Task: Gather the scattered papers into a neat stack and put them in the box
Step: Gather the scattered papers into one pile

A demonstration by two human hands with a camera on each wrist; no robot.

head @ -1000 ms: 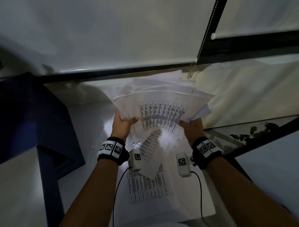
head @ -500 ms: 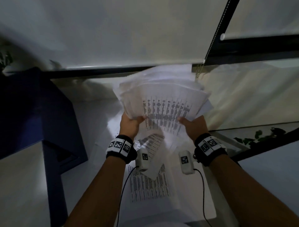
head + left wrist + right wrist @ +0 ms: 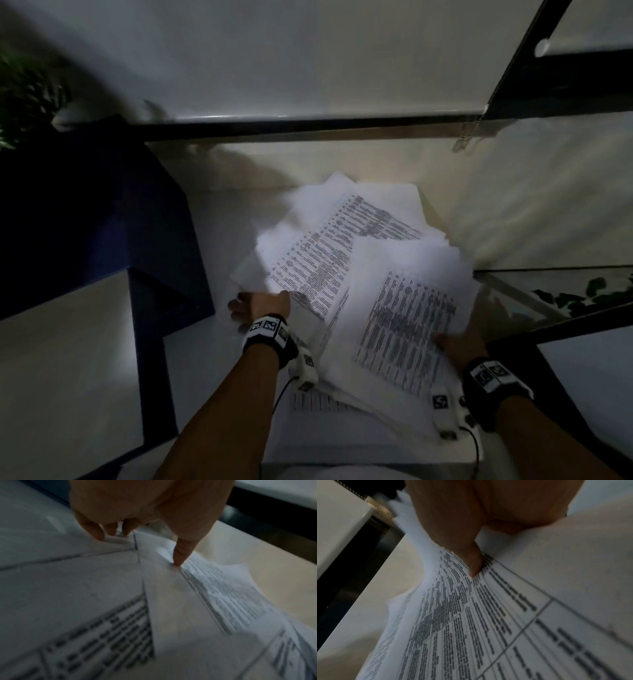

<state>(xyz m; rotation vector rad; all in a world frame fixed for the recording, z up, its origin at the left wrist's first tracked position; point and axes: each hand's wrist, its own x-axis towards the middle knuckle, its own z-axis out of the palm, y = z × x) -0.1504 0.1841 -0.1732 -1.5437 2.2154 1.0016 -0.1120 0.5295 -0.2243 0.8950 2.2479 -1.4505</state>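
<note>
A loose, fanned bundle of white papers point(image 3: 370, 274) printed with tables lies low between both hands, its sheets skewed and overlapping. My left hand point(image 3: 255, 305) grips the bundle's left edge; in the left wrist view the thumb point(image 3: 178, 555) presses on top and the fingers point(image 3: 101, 532) curl under the edge. My right hand point(image 3: 457, 344) holds the near right corner, its thumb point(image 3: 471, 561) on the printed top sheet point(image 3: 488, 615) and its fingers hidden beneath. One more printed sheet point(image 3: 318, 402) lies flat under the bundle. A dark blue box-like body point(image 3: 102, 212) stands to the left.
A glass tabletop point(image 3: 555, 291) with green leaves beneath it and a dark frame borders the right. A window sill and blind with a bead chain point(image 3: 462, 140) run across the back. A plant point(image 3: 20, 96) sits at the far left. A pale surface point(image 3: 68, 342) lies left.
The bundle, held up in front of the window before, has come down and tipped nearly flat. My hands moved apart along its near edge, and the sheets fanned out further.
</note>
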